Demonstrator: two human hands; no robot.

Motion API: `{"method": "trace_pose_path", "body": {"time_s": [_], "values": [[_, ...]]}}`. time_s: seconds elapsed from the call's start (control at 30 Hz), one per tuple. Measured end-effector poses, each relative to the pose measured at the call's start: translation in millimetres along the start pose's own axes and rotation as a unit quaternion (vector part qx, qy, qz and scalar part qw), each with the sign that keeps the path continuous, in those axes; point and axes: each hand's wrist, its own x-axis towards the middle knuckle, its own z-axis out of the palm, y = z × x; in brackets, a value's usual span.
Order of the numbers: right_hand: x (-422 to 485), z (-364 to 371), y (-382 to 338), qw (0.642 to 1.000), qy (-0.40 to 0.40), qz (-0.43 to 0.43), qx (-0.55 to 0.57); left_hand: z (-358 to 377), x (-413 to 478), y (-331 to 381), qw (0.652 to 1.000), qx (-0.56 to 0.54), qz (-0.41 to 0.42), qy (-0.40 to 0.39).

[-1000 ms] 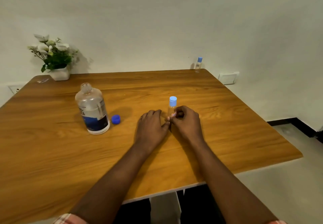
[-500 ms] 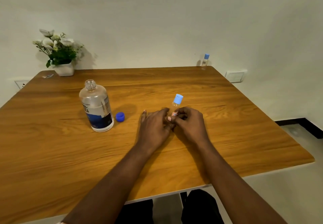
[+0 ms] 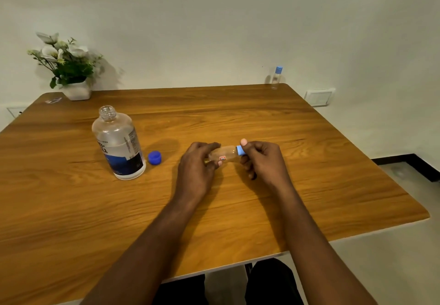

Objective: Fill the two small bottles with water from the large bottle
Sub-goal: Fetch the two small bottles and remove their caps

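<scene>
The large bottle (image 3: 119, 145) stands uncapped at the left of the bench (image 3: 309, 185), its blue cap (image 3: 154, 157) just beside it. The step in hand looks like unscrewing. The left hand (image 3: 197, 164) curls round the body of a small bottle (image 3: 225, 154) held sideways above the bench; it should grip firmly without squeezing. The light-blue cap (image 3: 241, 150) is pinched by the right hand (image 3: 262, 159), which ought to twist squarely. The bottle lies between both hands, touching each. The second small bottle (image 3: 276, 78) stands capped at the far right corner, well apart.
</scene>
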Motion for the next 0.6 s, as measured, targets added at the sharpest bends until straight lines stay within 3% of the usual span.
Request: {"method": "trace_pose_path", "body": {"time_s": [0.13,0.33,0.47,0.6], "values": [[2,-5,3,0.998,-0.033,0.006,0.047,-4,0,1,1.000,-0.016,-0.011,-0.008],[4,-11,6,0.996,-0.077,-0.029,0.020,-12,0,1,0.998,0.034,0.009,-0.059],[4,-15,3,0.997,-0.062,-0.036,-0.001,-11,0,3,0.998,0.029,0.006,-0.059],[5,-16,-1,0.999,0.026,0.009,0.019,-12,-1,1,0.999,0.021,0.013,-0.042]]}}
